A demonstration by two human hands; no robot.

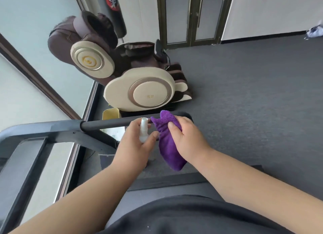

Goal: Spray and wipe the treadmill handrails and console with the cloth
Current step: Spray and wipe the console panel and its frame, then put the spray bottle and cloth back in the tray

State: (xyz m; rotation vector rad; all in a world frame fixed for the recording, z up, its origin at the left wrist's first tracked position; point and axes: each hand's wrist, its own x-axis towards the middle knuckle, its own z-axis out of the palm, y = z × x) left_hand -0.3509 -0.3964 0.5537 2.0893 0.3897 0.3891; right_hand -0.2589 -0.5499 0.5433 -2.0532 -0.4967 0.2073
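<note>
Standing at a treadmill, a person works on its dark grey foam-covered tubular handrail [111, 125], which runs across the middle of the view and serves as the landmark here. The left hand [134, 142], touching the near side of the handrail, wraps its fingers around a small white plastic spray bottle [144, 131], the thumb lying up the bottle's side; the nozzle stands upright, level with the rail. Just beside it, toward the rail's free end, the right hand [187, 137] has its fingers curled over the handrail, pinching a purple microfibre cloth [167, 141] against it. The cloth drapes over the rail and its tail hangs down on the near side.

Beyond the handrail stand a brown and cream massage chair [139, 90] and a small yellow bin [111, 114] on dark grey carpet [253, 93]. The treadmill console is not clearly in view.

What could go wrong: the nozzle's direction cannot be told, so a squeeze might mist the carpet or the right hand instead of the rail. The bunched cloth may miss the rail's far side, and its loose tail could slip off.
</note>
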